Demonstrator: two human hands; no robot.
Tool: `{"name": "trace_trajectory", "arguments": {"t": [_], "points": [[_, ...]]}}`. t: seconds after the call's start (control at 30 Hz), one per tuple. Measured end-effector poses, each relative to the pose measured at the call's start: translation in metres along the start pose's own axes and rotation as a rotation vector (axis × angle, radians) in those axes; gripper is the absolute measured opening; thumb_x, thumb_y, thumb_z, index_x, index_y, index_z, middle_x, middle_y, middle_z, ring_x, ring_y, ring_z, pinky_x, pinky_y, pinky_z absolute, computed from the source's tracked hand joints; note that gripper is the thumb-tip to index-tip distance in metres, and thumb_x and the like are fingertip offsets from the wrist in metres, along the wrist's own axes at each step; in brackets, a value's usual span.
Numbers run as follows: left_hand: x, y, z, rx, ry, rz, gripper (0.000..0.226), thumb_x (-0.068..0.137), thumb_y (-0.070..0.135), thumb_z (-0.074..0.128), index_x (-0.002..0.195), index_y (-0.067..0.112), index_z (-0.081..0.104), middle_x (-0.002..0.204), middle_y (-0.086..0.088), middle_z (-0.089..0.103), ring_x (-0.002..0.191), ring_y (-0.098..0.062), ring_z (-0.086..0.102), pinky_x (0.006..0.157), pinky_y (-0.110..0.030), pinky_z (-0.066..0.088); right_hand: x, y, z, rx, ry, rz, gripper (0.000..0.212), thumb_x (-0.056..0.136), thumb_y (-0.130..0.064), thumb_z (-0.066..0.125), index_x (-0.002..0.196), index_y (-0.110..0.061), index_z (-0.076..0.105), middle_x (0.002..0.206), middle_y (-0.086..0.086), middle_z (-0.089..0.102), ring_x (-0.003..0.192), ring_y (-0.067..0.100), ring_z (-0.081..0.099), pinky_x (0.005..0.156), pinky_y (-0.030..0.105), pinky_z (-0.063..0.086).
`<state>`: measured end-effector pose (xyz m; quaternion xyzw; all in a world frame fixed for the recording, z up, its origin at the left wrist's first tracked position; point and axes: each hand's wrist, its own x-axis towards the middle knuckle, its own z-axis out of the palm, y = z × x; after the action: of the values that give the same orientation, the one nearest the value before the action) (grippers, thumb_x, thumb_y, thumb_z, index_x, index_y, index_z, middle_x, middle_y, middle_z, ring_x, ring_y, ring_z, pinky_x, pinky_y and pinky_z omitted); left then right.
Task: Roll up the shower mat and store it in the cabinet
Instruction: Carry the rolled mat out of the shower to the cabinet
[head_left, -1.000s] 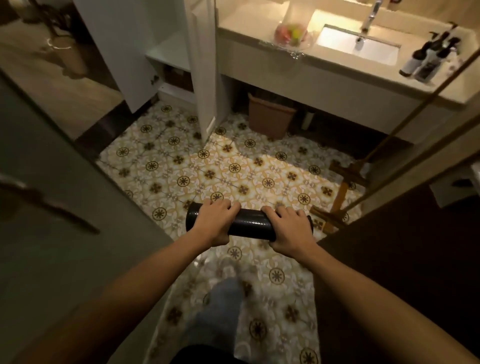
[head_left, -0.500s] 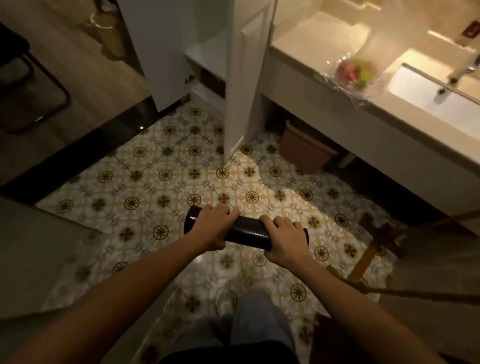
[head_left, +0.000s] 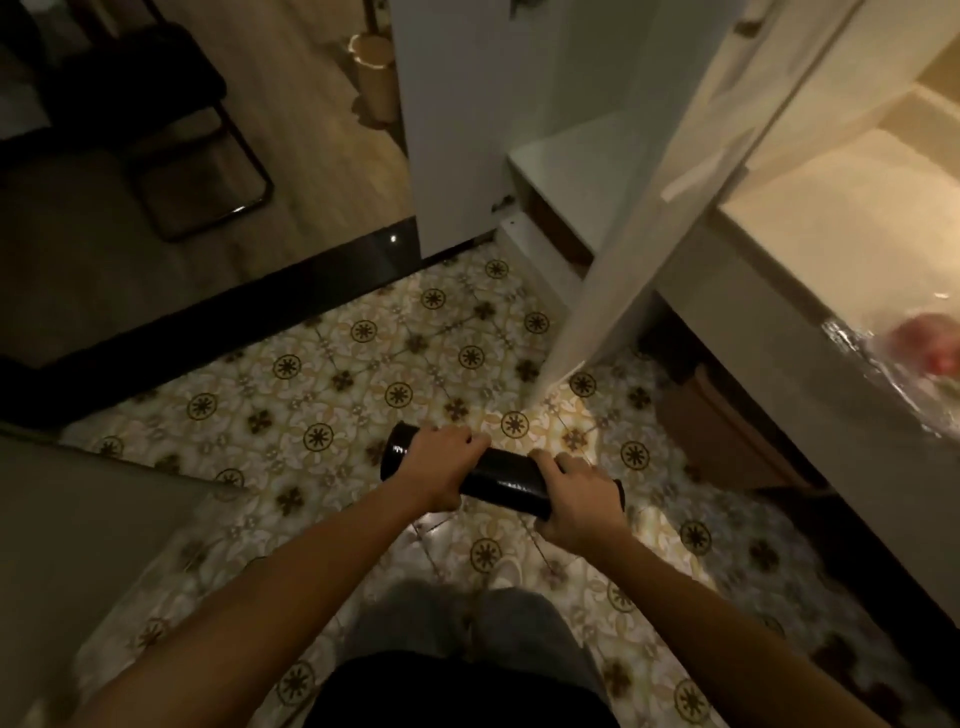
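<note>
The rolled shower mat (head_left: 503, 477) is a tight black tube held level above the patterned floor tiles (head_left: 332, 384), its long axis running roughly from ten o'clock to four o'clock in front of the person. The left hand (head_left: 439, 467) wraps over it near the ten o'clock end, fingers curled together across the top with the thumb underneath, and a short stub of the roll sticks out beyond the knuckles. The right hand (head_left: 579, 501) clamps the four o'clock end the same way, fingers pressed side by side over the top, only a sliver of the roll showing past it. A bare stretch of the tube lies between the two hands. At one o'clock the white cabinet (head_left: 582, 161) stands with its door (head_left: 654, 208) swung open, a pale shelf visible inside. At three o'clock runs the vanity counter (head_left: 831, 218), with a brown bin (head_left: 722, 431) tucked under it.
</note>
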<state>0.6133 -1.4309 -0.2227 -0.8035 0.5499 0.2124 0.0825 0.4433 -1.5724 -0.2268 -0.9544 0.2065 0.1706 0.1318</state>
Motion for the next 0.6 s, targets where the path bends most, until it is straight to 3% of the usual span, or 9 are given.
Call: {"name": "trace_trajectory", "arguments": {"t": [0.3,0.6], "points": [[0.117,-0.132,-0.060,-0.039,0.027,-0.069,0.068,0.069,0.032,0.079,0.126,0.022,0.042,0.118,-0.004,0.057,0.110,-0.026,0.055,0.091,-0.043,0.043,0.187,-0.005,-0.072,-0.036,-0.009,-0.078,0.081,0.067,-0.037,0.076,0.138,-0.023,0.041,0.120,0.005,0.058,0.108,0.032,0.056,0.088,0.044,0.044],[0.252,-0.272,-0.110,-0.044,-0.034,0.037,0.074,0.068,0.028,0.077,0.133,0.024,0.041,0.120,-0.002,0.055,0.113,-0.026,0.054,0.093,-0.042,0.040,0.362,-0.020,-0.108,0.036,-0.025,0.056,0.086,0.067,-0.042,0.077,0.142,-0.027,0.038,0.124,0.004,0.058,0.110,0.030,0.056,0.085,0.042,0.047]]}}
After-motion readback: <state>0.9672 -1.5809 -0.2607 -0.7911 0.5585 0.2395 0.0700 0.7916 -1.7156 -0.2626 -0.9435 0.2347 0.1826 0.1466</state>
